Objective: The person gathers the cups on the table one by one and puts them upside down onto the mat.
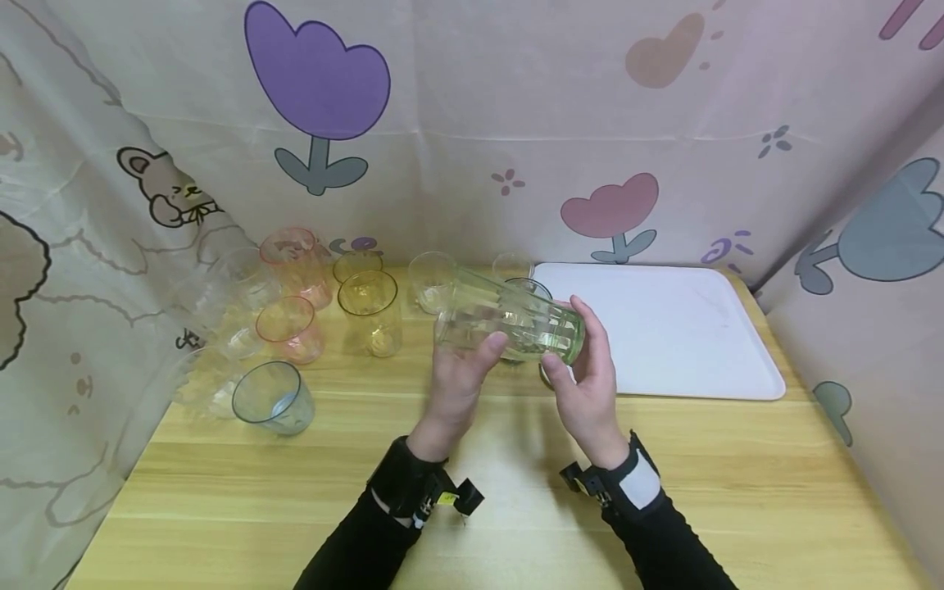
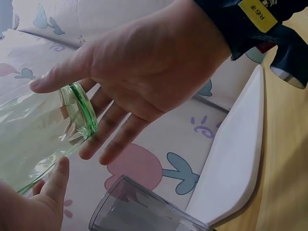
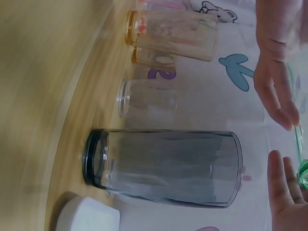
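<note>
Light wooden table (image 1: 737, 492) holding a white tray (image 1: 664, 328) at right and clustered plastic cups (image 1: 295, 319) at left.

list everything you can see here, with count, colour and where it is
green glass: 1, pale green, ribbed, held on its side above the table between both hands
grey cups: 2, smoky grey; one front left, one behind the green glass
pink cups: 2, pink; back left and just in front of it
yellow cups: 2, amber rim; left of centre and behind it
clear cups: several, colourless, far left and along the back edge; exact count hard to tell
tray: 1, white, back right of the table
table: 1, light wood
backdrop cloth: tulip and bear print, on three sides
left hand: grips the glass near its mouth
right hand: holds the glass's base end
</note>
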Action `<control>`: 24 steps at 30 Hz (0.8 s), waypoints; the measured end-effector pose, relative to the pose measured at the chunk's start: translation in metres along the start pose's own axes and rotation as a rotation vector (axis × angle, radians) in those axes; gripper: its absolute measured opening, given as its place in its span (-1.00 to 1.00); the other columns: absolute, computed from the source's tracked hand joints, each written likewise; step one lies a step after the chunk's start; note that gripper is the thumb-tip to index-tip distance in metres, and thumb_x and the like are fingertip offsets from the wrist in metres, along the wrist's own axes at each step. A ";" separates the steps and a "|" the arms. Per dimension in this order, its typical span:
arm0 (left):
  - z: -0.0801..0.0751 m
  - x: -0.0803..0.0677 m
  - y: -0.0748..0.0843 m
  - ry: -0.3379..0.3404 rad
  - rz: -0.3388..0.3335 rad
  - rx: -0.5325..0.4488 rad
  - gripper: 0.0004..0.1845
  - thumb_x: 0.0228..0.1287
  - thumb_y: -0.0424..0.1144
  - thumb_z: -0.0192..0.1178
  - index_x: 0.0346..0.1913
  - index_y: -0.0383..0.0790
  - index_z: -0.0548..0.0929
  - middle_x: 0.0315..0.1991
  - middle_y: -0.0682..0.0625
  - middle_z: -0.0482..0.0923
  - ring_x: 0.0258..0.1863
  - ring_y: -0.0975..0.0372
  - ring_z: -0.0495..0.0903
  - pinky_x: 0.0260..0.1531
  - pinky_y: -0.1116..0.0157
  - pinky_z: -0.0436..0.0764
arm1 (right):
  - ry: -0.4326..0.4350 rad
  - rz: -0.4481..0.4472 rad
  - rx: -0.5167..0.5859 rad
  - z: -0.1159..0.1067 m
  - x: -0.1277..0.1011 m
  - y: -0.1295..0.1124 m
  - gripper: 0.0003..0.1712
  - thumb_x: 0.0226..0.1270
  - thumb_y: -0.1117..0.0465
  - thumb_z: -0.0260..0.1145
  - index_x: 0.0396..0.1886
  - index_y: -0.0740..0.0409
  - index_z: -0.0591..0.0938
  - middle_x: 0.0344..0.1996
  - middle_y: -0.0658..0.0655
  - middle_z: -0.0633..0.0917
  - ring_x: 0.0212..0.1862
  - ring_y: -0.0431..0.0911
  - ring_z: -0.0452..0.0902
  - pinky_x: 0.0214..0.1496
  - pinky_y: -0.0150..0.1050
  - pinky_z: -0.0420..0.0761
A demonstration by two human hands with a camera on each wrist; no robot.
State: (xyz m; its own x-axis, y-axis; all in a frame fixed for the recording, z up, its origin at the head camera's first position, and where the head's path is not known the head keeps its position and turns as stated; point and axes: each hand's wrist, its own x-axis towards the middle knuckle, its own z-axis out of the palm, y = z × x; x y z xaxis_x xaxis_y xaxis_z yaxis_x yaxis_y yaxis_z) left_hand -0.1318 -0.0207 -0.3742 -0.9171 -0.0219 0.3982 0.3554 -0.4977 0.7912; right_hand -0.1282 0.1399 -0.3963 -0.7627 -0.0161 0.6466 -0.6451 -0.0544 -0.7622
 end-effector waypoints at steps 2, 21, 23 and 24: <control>0.000 0.000 0.000 -0.003 -0.005 0.008 -0.45 0.14 0.18 0.52 0.08 0.02 0.59 0.00 0.10 0.66 -0.04 0.24 0.65 -0.03 0.31 0.70 | -0.002 0.002 0.022 0.000 -0.001 0.000 -0.11 0.51 -0.03 0.33 0.57 0.34 0.17 0.41 0.16 0.40 0.21 -0.08 0.50 0.08 -0.40 0.63; 0.002 -0.007 -0.004 -0.099 -0.175 -0.004 -0.08 0.15 0.07 0.55 0.39 -0.29 0.28 0.22 -0.18 0.54 0.04 0.16 0.65 0.04 0.17 0.73 | 0.214 -0.149 0.105 -0.017 0.013 -0.016 -0.25 0.36 0.21 0.48 0.42 0.38 0.39 0.25 0.26 0.57 0.20 0.05 0.52 0.22 -0.25 0.61; 0.002 -0.008 -0.006 -0.120 -0.184 0.048 -0.21 0.25 -0.13 0.50 0.37 -0.33 0.28 0.21 -0.25 0.52 0.04 0.15 0.63 0.05 0.20 0.72 | 0.264 -0.174 0.131 -0.022 0.017 -0.020 -0.26 0.32 0.25 0.49 0.40 0.39 0.41 0.21 0.28 0.57 0.15 0.05 0.54 0.16 -0.25 0.64; 0.002 -0.009 -0.007 -0.139 -0.179 0.087 -0.29 0.28 -0.24 0.45 0.34 -0.35 0.29 0.19 -0.27 0.52 0.02 0.16 0.62 0.04 0.23 0.72 | 0.293 -0.187 0.145 -0.024 0.019 -0.022 -0.27 0.30 0.27 0.49 0.39 0.39 0.42 0.19 0.29 0.57 0.11 0.04 0.55 0.12 -0.27 0.65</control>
State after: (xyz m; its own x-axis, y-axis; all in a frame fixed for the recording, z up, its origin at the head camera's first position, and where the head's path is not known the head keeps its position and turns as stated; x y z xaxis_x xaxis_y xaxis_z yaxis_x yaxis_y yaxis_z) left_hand -0.1255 -0.0151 -0.3824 -0.9355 0.1823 0.3028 0.2088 -0.4061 0.8897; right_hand -0.1296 0.1649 -0.3679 -0.6273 0.2924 0.7218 -0.7769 -0.1707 -0.6061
